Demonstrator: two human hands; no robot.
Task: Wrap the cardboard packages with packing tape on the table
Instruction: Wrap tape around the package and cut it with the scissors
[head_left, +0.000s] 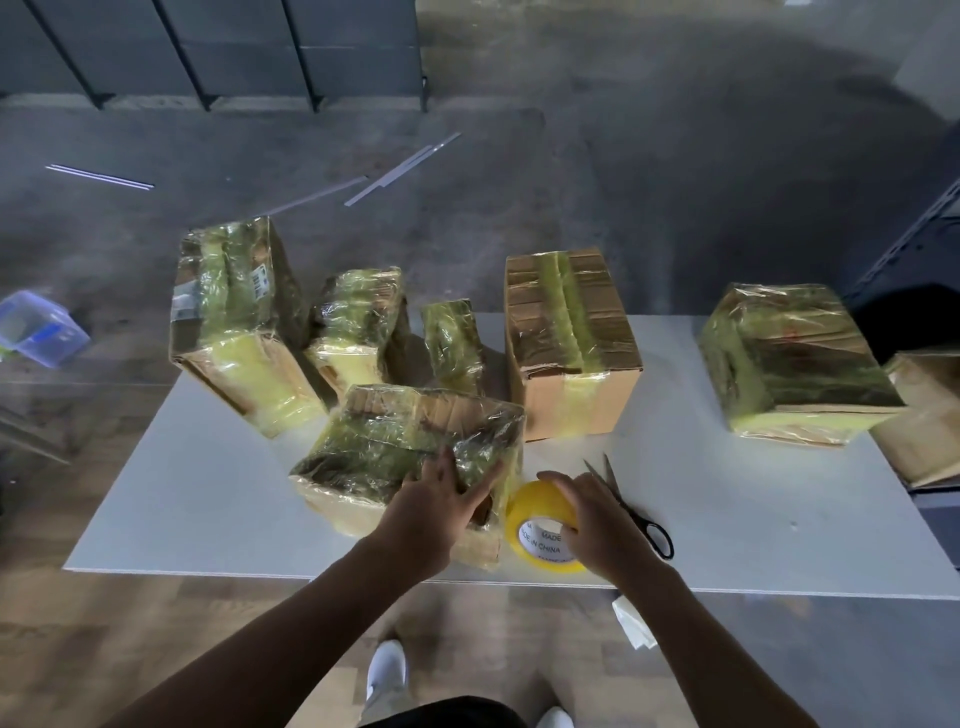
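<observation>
A tape-wrapped cardboard package (395, 447) lies at the front of the white table (208, 499). My left hand (441, 499) presses flat on its near right corner with fingers spread. Beside it stands a yellow roll of packing tape (535, 512), and my right hand (592, 519) grips it from the right side. Several other wrapped packages stand behind: a tall one (234, 317) at the left, two small ones (358, 322) (452, 343), a box (569, 338) with tape over its top, and one (789, 358) at the right.
Black-handled scissors (631, 506) lie open just right of my right hand. A plain cardboard box (930, 415) sits off the table's right end. On the floor are a blue plastic container (39, 327), metal strips (400, 169) and a white scrap (631, 621).
</observation>
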